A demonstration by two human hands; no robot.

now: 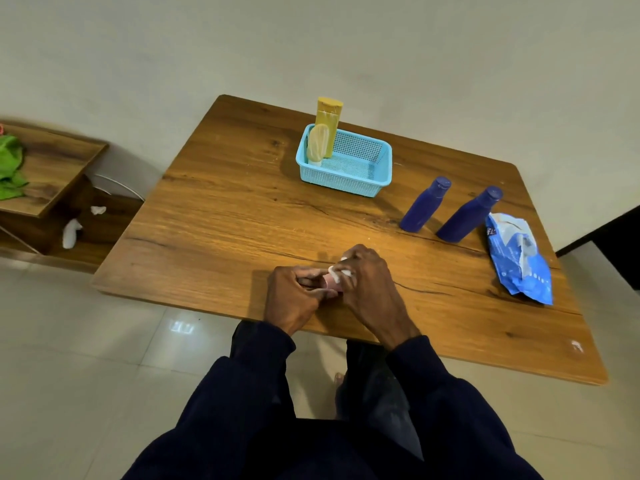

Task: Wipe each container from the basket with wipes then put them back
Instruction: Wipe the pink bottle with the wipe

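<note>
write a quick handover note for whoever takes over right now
Left hand grips a small pink container; right hand presses a white wipe on it.
Light blue plastic basket on the wooden table holds a tall yellow bottle and pale yellow tube, likely done.
Two dark blue bottles stand outside by the blue wipes pack.
Left: finish pink, return all three.

I see bare worktop (225, 220) from the near edge up to the basket (346, 188), a wide lane. On the right, the left blue bottle (424, 206), right blue bottle (467, 216) and wipes pack (516, 258) crowd together. In the basket, the yellow bottle (327, 126) and pale tube (317, 143) block the left end; its right end is free.
</note>
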